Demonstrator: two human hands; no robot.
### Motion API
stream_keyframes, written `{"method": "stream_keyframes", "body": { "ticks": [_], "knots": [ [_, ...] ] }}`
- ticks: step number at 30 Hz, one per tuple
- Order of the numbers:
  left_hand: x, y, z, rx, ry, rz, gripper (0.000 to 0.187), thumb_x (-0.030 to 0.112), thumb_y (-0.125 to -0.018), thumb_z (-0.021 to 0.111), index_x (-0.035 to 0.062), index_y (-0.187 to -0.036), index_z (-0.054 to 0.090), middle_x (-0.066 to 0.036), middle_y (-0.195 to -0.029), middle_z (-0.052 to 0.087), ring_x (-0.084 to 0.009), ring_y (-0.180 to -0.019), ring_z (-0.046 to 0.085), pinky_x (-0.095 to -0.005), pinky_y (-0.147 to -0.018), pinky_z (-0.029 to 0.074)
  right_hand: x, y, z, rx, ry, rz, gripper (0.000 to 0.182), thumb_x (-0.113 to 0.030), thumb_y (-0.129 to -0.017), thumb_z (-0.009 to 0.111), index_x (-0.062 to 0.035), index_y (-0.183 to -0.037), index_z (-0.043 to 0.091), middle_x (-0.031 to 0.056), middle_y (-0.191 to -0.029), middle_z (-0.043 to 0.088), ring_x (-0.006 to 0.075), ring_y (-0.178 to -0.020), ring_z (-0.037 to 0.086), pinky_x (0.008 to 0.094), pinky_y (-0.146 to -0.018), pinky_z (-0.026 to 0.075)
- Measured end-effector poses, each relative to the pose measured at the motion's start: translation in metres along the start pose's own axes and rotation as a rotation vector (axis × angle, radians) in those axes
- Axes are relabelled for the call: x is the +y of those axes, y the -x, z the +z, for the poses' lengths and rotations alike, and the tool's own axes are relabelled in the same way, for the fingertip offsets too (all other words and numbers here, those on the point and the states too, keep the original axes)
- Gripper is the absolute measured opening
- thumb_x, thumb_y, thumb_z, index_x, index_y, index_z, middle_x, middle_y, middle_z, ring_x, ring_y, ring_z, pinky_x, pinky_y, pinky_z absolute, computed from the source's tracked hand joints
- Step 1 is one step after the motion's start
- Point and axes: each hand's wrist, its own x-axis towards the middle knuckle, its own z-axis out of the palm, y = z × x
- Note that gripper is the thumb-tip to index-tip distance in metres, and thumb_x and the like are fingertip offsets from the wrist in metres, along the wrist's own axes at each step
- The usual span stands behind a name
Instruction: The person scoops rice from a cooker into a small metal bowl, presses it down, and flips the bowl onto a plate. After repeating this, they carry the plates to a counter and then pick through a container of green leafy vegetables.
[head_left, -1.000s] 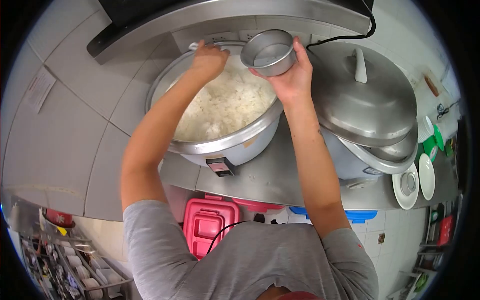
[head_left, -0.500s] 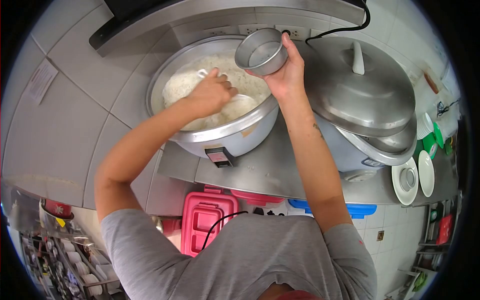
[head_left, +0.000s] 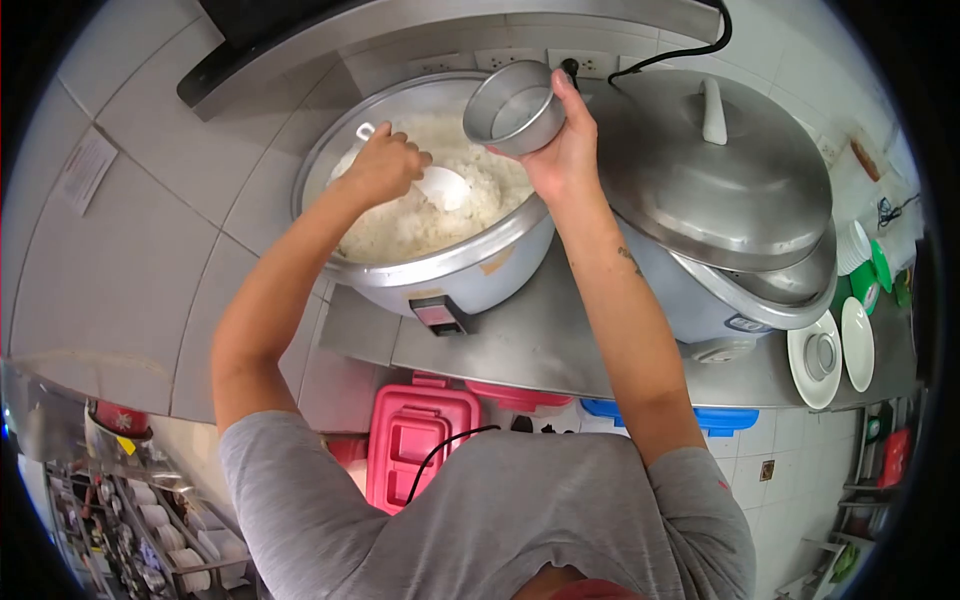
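Observation:
My left hand (head_left: pixel 385 165) is closed around the handle of a white rice paddle (head_left: pixel 446 188). The handle's end pokes out above my fist, and the blade rests on the white cooked rice (head_left: pixel 415 228). This rice fills much of a large open rice cooker (head_left: pixel 440 268). In my right hand (head_left: pixel 560 150) a small round metal bowl (head_left: pixel 515 108) is gripped by its side, thumb near the rim and fingers beneath. It is tilted toward me over the cooker's right rim and looks empty inside.
A second large cooker (head_left: pixel 690 300) with a domed metal lid (head_left: pixel 725 190) stands at the right. White oval plates (head_left: pixel 857 345) sit beyond it, one bearing a small metal bowl (head_left: pixel 821 355). Under the steel counter (head_left: pixel 520 350) are a pink-lidded box (head_left: pixel 420 430) and a blue lid (head_left: pixel 725 420).
My left hand has moved up and left with the paddle, whose blade now shows on top of the rice. The bowl in my right hand has shifted slightly left.

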Motion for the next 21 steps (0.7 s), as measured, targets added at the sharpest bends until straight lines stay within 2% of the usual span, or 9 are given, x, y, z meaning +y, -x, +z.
{"method": "stream_keyframes", "body": {
  "ticks": [2, 5, 8, 12, 15, 18, 19, 21],
  "knots": [
    [-0.004, -0.024, -0.022, -0.071, -0.013, -0.056, 0.013, 0.015, -0.078, 0.061, 0.0108, -0.088, 0.068, -0.01, -0.08, 0.066, -0.0246, -0.088, 0.06, -0.0424, -0.092, 0.034, -0.005, 0.002, 0.003, 0.043, 0.028, -0.028, 0.063, -0.044, -0.081, 0.064, -0.0135, -0.132, 0.042, 0.0102, -0.13, 0.046, 0.0308, -0.12, 0.045, 0.0631, -0.089, 0.037],
    [-0.029, -0.045, -0.007, 0.14, -0.259, -0.189, 0.016, 0.013, -0.079, 0.056, 0.0094, -0.09, 0.067, -0.01, -0.082, 0.066, -0.0257, -0.089, 0.06, -0.0425, -0.087, 0.036, -0.006, 0.001, 0.0, 0.083, 0.07, -0.073, 0.063, -0.044, -0.08, 0.065, -0.0133, -0.13, 0.044, 0.0091, -0.127, 0.048, 0.0291, -0.117, 0.047, 0.0599, -0.089, 0.039],
    [-0.029, -0.063, 0.039, 0.171, -0.393, -0.156, 0.018, 0.009, -0.079, 0.053, 0.0087, -0.091, 0.065, -0.01, -0.089, 0.066, -0.0249, -0.094, 0.059, -0.041, -0.09, 0.037, -0.002, 0.007, 0.001, 0.102, 0.086, -0.07, 0.062, -0.044, -0.079, 0.066, -0.0136, -0.128, 0.044, 0.0081, -0.124, 0.049, 0.028, -0.115, 0.047, 0.0568, -0.088, 0.04],
    [0.02, -0.046, 0.028, 0.044, -0.174, -0.005, 0.022, 0.001, -0.074, 0.05, 0.0051, -0.09, 0.064, -0.01, -0.086, 0.064, -0.0261, -0.089, 0.059, -0.0418, -0.089, 0.034, 0.002, 0.0, -0.011, 0.093, 0.089, -0.127, 0.061, -0.044, -0.079, 0.066, -0.0144, -0.127, 0.045, 0.0074, -0.123, 0.049, 0.0279, -0.114, 0.047, 0.0562, -0.087, 0.041],
    [0.041, -0.005, 0.01, 0.052, 0.002, 0.019, 0.02, -0.001, -0.071, 0.051, 0.0028, -0.087, 0.063, -0.011, -0.08, 0.063, -0.0272, -0.083, 0.058, -0.0418, -0.087, 0.032, -0.004, 0.005, -0.008, 0.085, 0.085, -0.039, 0.066, -0.045, -0.082, 0.062, -0.0151, -0.136, 0.037, 0.0103, -0.136, 0.043, 0.0355, -0.124, 0.042, 0.0686, -0.093, 0.031],
    [0.057, 0.021, -0.008, -0.141, 0.137, -0.045, 0.019, -0.002, -0.069, 0.051, 0.0021, -0.084, 0.062, -0.012, -0.075, 0.062, -0.0286, -0.082, 0.058, -0.0423, -0.087, 0.031, -0.003, 0.006, -0.005, 0.058, 0.1, -0.043, 0.066, -0.044, -0.082, 0.063, -0.0157, -0.135, 0.037, 0.0104, -0.133, 0.045, 0.0357, -0.123, 0.043, 0.0688, -0.092, 0.031],
    [0.06, 0.025, -0.018, -0.231, 0.221, -0.096, 0.009, 0.0, -0.074, 0.053, 0.0025, -0.079, 0.06, -0.014, -0.074, 0.062, -0.0293, -0.084, 0.059, -0.0439, -0.09, 0.027, -0.002, 0.006, -0.005, 0.072, 0.102, -0.05, 0.064, -0.044, -0.082, 0.063, -0.0161, -0.134, 0.039, 0.0107, -0.132, 0.046, 0.0356, -0.122, 0.044, 0.0684, -0.092, 0.031],
    [0.056, 0.035, -0.018, -0.214, 0.359, -0.14, 0.004, 0.004, -0.077, 0.055, 0.0018, -0.076, 0.058, -0.015, -0.075, 0.062, -0.0286, -0.079, 0.059, -0.0418, -0.085, 0.032, -0.001, 0.004, -0.002, 0.096, 0.105, -0.066, 0.062, -0.043, -0.081, 0.064, -0.0168, -0.132, 0.041, 0.0112, -0.13, 0.048, 0.0354, -0.121, 0.045, 0.0676, -0.092, 0.032]
  ]
}}
